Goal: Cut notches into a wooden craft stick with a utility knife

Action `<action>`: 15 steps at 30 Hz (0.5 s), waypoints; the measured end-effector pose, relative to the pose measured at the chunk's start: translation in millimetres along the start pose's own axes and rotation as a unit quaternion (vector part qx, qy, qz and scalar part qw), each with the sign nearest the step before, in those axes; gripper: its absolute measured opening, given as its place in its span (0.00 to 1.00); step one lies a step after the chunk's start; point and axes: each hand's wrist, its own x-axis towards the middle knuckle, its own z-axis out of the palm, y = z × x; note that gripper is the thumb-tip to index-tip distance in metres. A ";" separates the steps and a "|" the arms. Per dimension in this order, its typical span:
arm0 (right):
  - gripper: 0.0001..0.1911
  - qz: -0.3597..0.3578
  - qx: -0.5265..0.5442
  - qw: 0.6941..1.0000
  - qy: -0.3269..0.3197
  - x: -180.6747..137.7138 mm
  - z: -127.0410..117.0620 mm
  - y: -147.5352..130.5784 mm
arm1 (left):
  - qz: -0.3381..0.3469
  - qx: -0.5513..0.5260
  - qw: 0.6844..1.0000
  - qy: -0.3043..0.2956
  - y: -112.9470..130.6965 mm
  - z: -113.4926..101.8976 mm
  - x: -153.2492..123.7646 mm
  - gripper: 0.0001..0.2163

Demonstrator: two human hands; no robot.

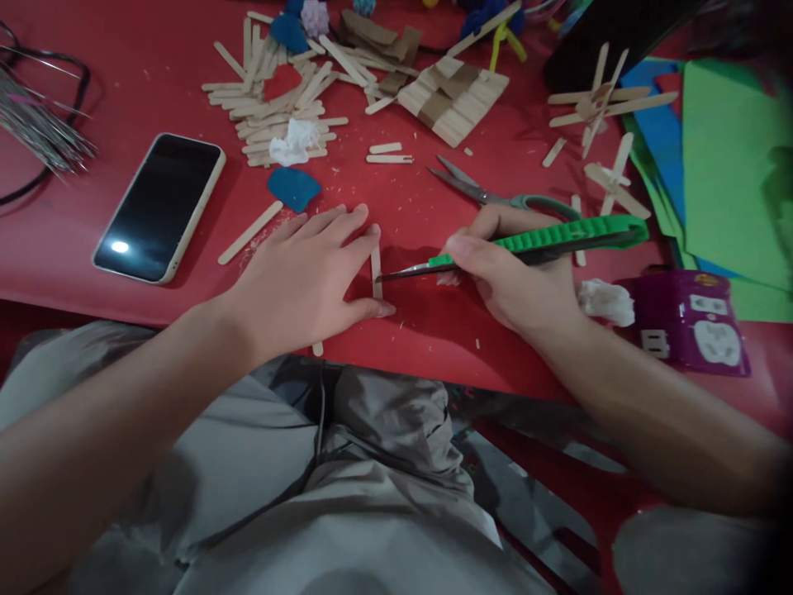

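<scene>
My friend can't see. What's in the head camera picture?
A left hand presses a wooden craft stick flat on a red table while the right hand holds a green utility knife to it. A phone, scissors and loose sticks lie nearby.

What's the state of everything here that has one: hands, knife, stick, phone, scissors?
left hand: open, flat, pressing down on the popsicle stick
popsicle stick: lying flat, pinned under the left hand
right hand: closed around the utility knife
utility knife: blade extended, tip on the popsicle stick
smartphone: face up, screen dark
scissors: lying flat, untouched
</scene>
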 end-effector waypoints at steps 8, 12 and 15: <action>0.21 0.003 0.036 0.999 0.008 -0.4 -0.7 0.7 | -0.008 0.004 1.000 -0.015 1.8 -1.0 0.1 0.38; 0.22 0.022 0.063 0.998 0.022 0.1 0.5 -0.1 | -0.004 0.000 1.000 -0.008 1.7 0.0 -0.2 0.37; 0.20 0.020 0.043 0.999 0.008 -0.5 0.5 -0.2 | -0.007 -0.003 1.000 -0.008 2.4 -0.9 -0.2 0.37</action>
